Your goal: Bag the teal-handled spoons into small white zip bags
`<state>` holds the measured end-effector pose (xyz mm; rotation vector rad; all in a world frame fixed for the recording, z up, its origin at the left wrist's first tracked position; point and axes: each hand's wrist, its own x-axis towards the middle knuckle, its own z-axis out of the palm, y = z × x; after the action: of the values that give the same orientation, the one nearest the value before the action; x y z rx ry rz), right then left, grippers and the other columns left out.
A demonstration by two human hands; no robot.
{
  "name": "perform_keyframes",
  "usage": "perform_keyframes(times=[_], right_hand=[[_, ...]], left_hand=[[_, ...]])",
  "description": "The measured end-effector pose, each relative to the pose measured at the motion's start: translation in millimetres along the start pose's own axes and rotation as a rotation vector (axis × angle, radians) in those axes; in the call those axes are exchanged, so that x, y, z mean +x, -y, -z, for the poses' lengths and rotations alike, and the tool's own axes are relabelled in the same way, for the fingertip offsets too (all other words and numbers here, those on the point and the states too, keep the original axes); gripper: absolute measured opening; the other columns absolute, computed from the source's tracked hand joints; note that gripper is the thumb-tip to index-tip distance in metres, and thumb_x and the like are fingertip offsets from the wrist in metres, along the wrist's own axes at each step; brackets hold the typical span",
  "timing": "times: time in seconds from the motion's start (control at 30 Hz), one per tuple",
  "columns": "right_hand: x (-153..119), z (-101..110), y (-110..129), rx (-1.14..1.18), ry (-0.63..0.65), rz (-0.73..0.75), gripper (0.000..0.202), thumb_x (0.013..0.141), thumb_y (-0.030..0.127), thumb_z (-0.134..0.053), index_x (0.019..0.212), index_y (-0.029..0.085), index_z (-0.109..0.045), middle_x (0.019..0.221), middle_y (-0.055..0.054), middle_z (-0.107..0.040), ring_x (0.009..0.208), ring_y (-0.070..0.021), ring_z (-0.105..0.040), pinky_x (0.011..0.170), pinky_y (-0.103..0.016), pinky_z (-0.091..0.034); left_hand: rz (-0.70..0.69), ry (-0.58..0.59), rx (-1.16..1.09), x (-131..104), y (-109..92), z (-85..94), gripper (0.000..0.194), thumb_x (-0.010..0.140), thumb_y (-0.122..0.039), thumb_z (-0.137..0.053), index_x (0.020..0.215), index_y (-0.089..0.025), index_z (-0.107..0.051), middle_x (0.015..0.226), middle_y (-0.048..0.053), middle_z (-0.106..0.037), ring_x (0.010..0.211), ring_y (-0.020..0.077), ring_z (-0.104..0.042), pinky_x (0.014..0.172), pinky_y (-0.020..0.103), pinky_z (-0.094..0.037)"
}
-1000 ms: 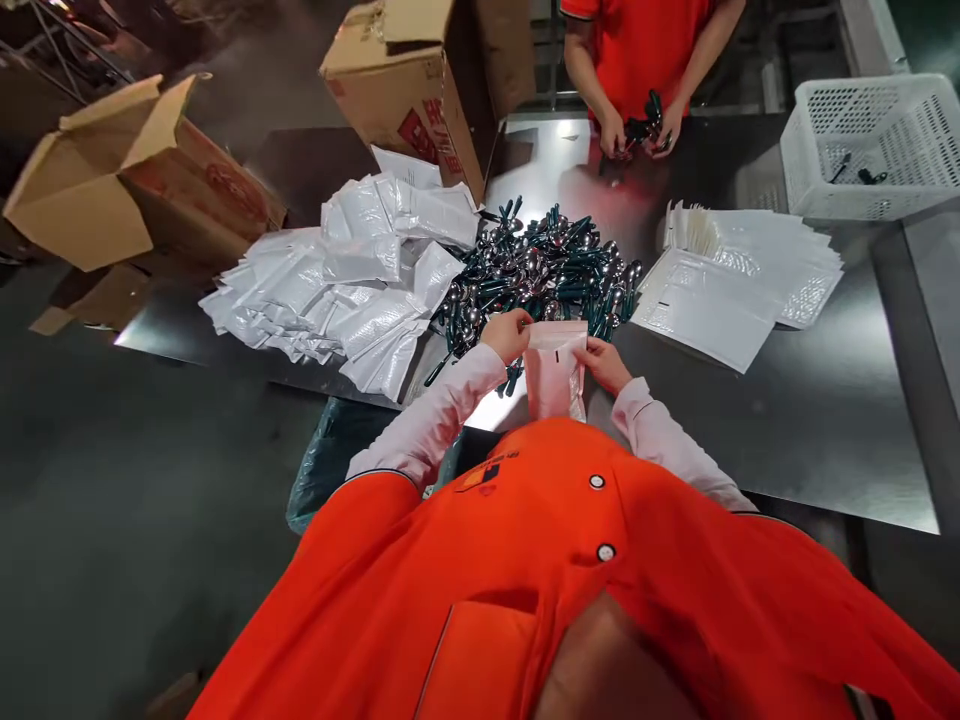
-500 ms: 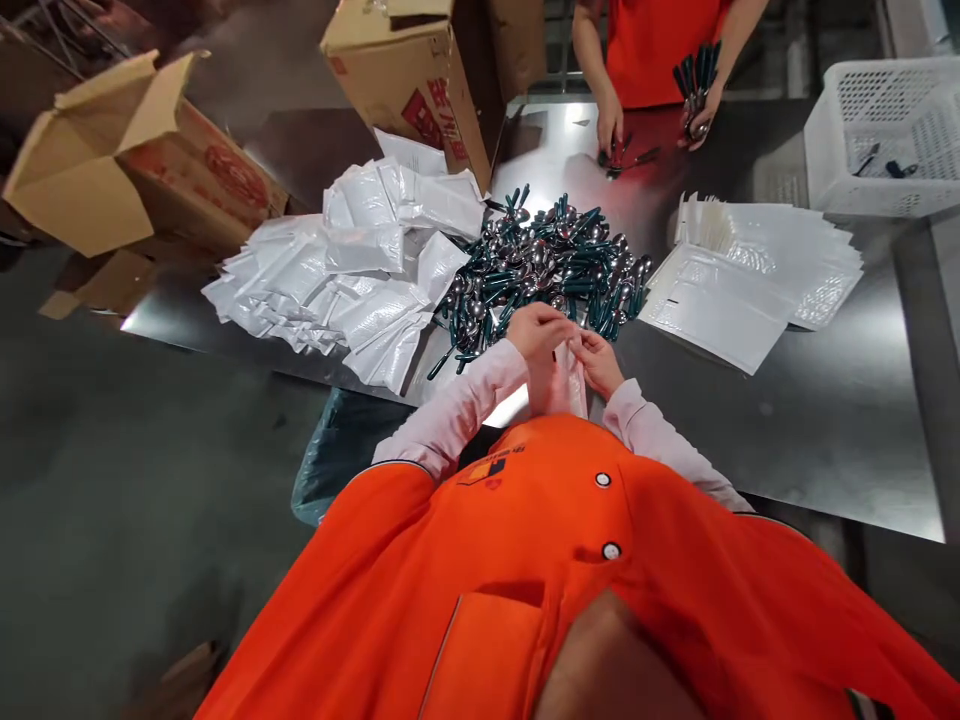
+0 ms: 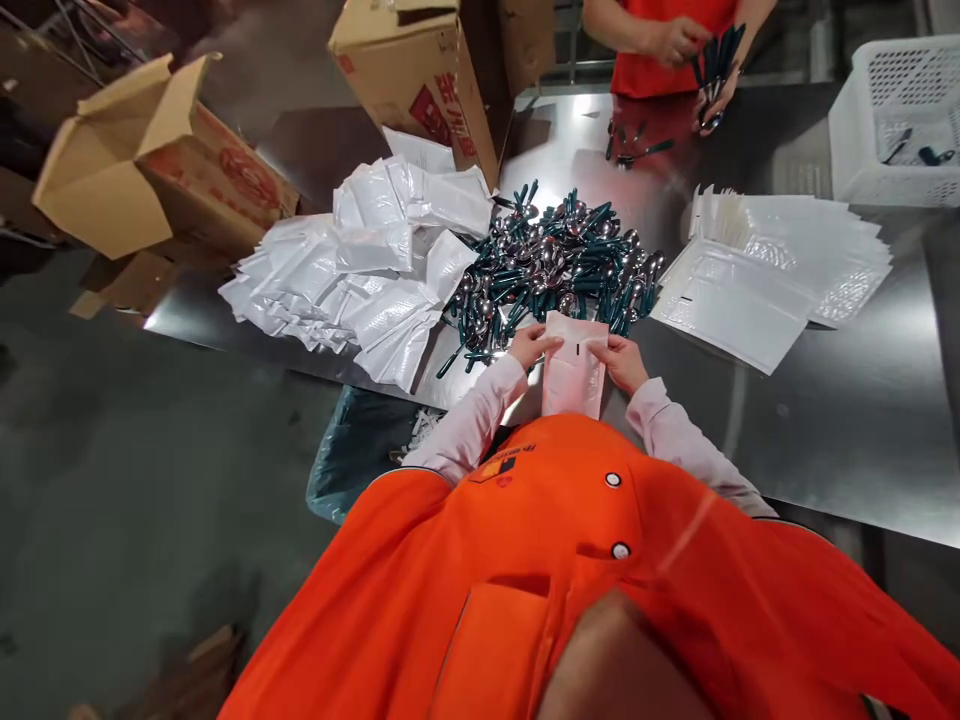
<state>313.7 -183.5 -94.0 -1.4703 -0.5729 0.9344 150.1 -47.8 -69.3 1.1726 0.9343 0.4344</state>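
A white padded envelope (image 3: 574, 375) with a small black mark stands in front of my chest, its front face toward me. My left hand (image 3: 531, 346) pinches its left edge, thumb on the face. Gripping the right edge is my right hand (image 3: 622, 360), thumb also on the face. Just beyond the envelope lies a heap of metal spoons (image 3: 555, 255) with dark green handles. Flat white padded envelopes (image 3: 739, 300) are fanned out on the right. To the left is a pile of similar, plumper envelopes (image 3: 390, 280). What the held envelope contains is hidden.
A steel table (image 3: 840, 420) carries everything. Cardboard boxes (image 3: 409, 85) stand at the back and left. Across the table a co-worker's hand (image 3: 716, 100) holds several spoons. A white plastic basket (image 3: 862, 130) sits at right, and a blue-green lined container (image 3: 337, 460) below the front edge.
My hands have moved apart to the two edges of the envelope, whose face now shows flat. The co-worker's other hand has risen from the table to the bunch of spoons.
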Motion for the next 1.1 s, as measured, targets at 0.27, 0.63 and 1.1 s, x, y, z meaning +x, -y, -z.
perform_keyframes(times=[0.27,0.63,1.1], right_hand=[[10,29,16,-0.181,-0.031,0.078,0.024,0.062,0.040,-0.079,0.074,0.019,-0.077,0.074,-0.004,-0.074,0.072,-0.0207,-0.064,0.070,-0.036,-0.054],[19,28,12,-0.055,0.026,-0.040,0.051,0.046,0.043,-0.090,0.087,0.020,-0.071,0.067,0.002,-0.072,0.062,-0.0160,-0.062,0.063,-0.030,-0.053],[7,-13,-3,0.090,0.053,-0.281,0.059,0.052,0.068,-0.088,0.080,0.020,-0.068,0.086,-0.011,-0.078,0.094,-0.0347,-0.075,0.085,-0.049,-0.063]], left_hand=[[0.025,-0.017,-0.144,14,2,-3.5,0.014,0.056,-0.016,-0.074,0.069,-0.013,-0.075,0.049,-0.004,-0.051,0.047,0.0064,-0.040,0.054,0.025,-0.033],[-0.185,-0.035,0.019,15,12,7.3,0.047,0.053,-0.022,-0.084,0.099,-0.015,-0.074,0.074,-0.002,-0.066,0.070,0.0123,-0.057,0.072,0.025,-0.045],[0.121,-0.018,-0.386,-20,45,-23.4,0.039,0.060,-0.037,-0.087,0.086,-0.012,-0.071,0.085,0.010,-0.075,0.081,0.0231,-0.068,0.082,0.038,-0.053]])
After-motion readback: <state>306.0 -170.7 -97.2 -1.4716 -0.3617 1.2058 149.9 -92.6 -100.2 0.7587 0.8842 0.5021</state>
